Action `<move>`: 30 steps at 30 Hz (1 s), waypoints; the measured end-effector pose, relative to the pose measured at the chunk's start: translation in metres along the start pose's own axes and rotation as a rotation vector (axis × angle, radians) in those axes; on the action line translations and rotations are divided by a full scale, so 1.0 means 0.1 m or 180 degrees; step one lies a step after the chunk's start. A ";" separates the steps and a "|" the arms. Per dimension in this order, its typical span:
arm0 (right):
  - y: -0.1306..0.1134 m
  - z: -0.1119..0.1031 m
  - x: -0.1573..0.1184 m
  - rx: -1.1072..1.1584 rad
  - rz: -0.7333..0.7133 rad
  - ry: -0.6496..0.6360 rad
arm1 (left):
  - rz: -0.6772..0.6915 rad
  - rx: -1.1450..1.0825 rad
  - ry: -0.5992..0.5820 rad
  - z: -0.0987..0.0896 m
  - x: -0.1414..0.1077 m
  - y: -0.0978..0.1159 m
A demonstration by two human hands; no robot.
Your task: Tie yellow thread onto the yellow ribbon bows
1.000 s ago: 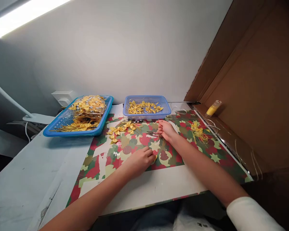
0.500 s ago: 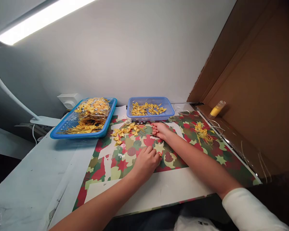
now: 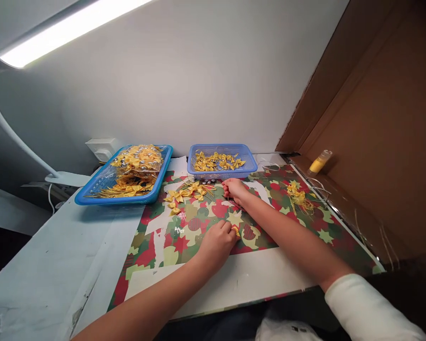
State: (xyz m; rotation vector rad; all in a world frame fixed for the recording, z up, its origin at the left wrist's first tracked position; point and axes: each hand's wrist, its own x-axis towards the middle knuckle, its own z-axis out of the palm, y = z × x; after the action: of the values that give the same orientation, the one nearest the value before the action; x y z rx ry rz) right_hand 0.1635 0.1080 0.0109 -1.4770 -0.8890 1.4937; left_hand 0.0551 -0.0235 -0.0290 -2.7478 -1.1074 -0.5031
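Note:
My left hand [image 3: 217,240] rests low over the patterned sheet, its fingers closed on a small yellow ribbon bow [image 3: 236,231] that shows partly past the fingertips. Farther forward, my right hand [image 3: 235,190] is pinched closed; a thin strand [image 3: 228,204] hangs below its fingers, too fine to tell whether thread or wire. Left of my right hand lies a group of yellow bows [image 3: 184,192] with gold-coloured stems. Several grey beads [image 3: 208,181] sit behind them, just in front of the small basket.
A blue basket [image 3: 88,196] at left holds bagged and loose yellow bows. A smaller basket [image 3: 251,166] with bows stands behind my hands. Bows with tangled threads [image 3: 300,196] lie at right, near a yellow thread spool [image 3: 319,162]. A white lamp [image 3: 17,135] arches over the left side.
My right fingers have curled in more tightly near the strand. My left hand has shifted slightly, and more of the yellow bow shows at its fingertips.

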 end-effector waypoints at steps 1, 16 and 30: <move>0.00 0.00 -0.01 -0.0116 -0.0058 -0.0019 | -0.0023 -0.0012 -0.0020 -0.02 0.00 0.00; -0.03 0.01 -0.12 -0.3163 -0.1778 -0.0008 | -0.0320 -0.0279 -0.0055 -0.22 0.03 0.01; -0.07 0.25 -0.11 -0.4429 -0.2138 -0.0200 | -0.0213 -0.0787 0.0629 -0.22 -0.02 -0.03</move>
State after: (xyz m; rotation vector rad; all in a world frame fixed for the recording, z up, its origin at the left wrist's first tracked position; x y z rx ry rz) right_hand 0.1388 0.1027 0.0226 -1.6533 -2.4189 0.2766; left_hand 0.0462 -0.0281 -0.0094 -2.7906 -1.1602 -0.9578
